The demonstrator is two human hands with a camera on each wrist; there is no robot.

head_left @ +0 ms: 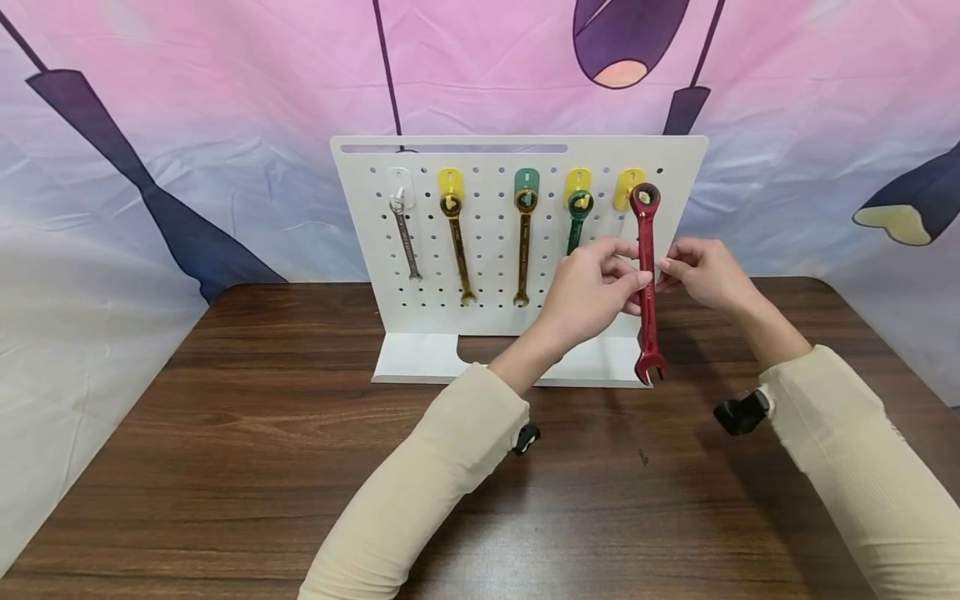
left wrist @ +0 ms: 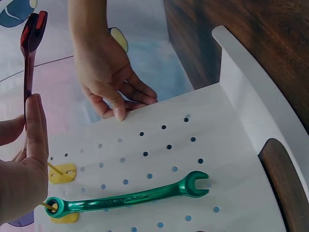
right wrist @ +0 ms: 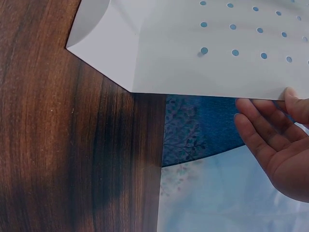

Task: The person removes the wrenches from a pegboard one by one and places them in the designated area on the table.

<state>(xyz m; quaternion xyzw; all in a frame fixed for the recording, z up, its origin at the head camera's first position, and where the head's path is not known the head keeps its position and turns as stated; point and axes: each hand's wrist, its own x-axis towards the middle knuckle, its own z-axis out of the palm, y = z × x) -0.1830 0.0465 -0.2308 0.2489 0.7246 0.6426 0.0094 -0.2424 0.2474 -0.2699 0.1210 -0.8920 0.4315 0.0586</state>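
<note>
The left hand (head_left: pixel 588 287) pinches the red combination wrench (head_left: pixel 647 250) mid-shaft, fingers drawn in to its thickness. The right hand (head_left: pixel 708 271) pinches the right edge of the white pegboard (head_left: pixel 435 321), thumb in front, fingers behind. The red wrench stands off the board, ring end before the yellow hook (head_left: pixel 628 179) near the upper right corner, lower end above the base's front right corner. Such a narrow grip could let it swivel, making the ring miss the peg; a tug on the edge might tip the board, shaking the neighbouring green combination wrench (left wrist: pixel 125 197) loose onto the worktop (head_left: pixel 262 467).
</note>
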